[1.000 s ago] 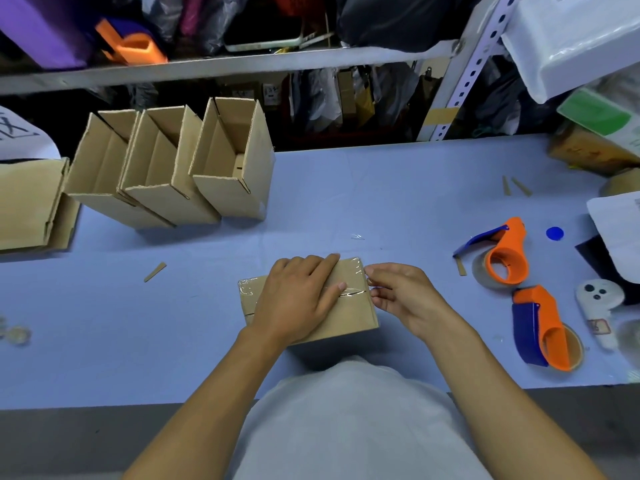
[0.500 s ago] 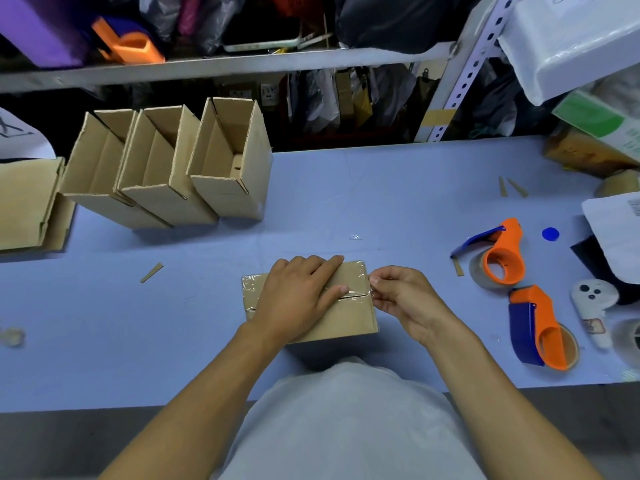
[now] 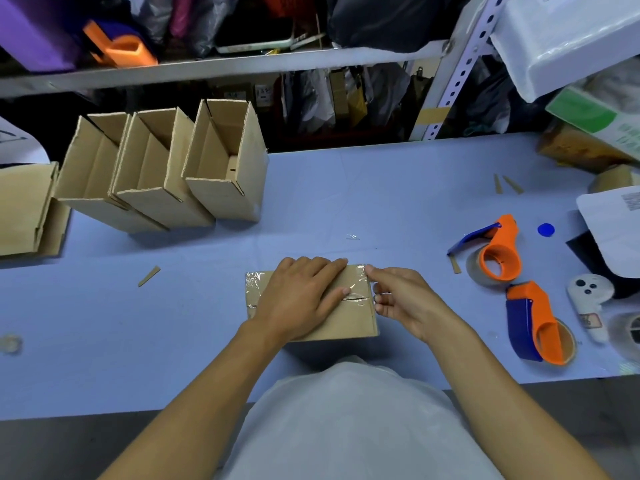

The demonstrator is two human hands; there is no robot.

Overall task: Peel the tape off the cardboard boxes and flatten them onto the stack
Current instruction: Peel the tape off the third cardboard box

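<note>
A small closed cardboard box (image 3: pixel 353 320) lies on the blue table (image 3: pixel 173 323) right in front of me. Clear tape (image 3: pixel 351 294) runs along its top seam and wraps its ends. My left hand (image 3: pixel 301 296) lies flat on the box top with straight fingers and presses it down. My right hand (image 3: pixel 405 299) is at the box's right edge. One finger reaches the far right corner, and the other curled fingertips pinch the tape end at the seam. The flattened cardboard stack (image 3: pixel 24 209) lies at the far left.
Three open cardboard boxes (image 3: pixel 221 174) lean in a row at the back left. Two orange tape dispensers (image 3: pixel 498 254) (image 3: pixel 540 323) and a white controller (image 3: pixel 588 299) lie to the right. Cardboard slivers (image 3: pixel 149 271) are scattered about. A cluttered shelf (image 3: pixel 242 64) rises behind the table.
My right hand's fingers have shifted from the seam up along the box's right edge, one finger now at the far corner. My left hand stays flat on the box.
</note>
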